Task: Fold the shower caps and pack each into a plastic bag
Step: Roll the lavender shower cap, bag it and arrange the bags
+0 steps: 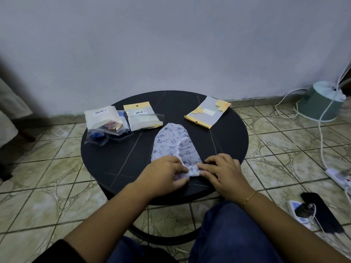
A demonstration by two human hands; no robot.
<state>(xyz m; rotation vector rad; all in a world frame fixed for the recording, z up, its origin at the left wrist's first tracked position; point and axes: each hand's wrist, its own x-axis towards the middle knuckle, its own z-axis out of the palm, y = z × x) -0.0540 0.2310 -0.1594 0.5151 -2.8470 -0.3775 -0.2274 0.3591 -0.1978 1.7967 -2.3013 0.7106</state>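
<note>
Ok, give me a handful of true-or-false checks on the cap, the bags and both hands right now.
1. Both hands pinch the near edge of the shower cap. True: left hand and right hand each have a grip on it.
2. The cap is already inside a bag. False: it lies bare on the round table.
3. An empty yellow-edged bag lies at the far right of the table. True.
4. The packed bags lie on the floor. False: they sit on the table's far left.
5. The cap is plain white. False: it carries a blue print.
</note>
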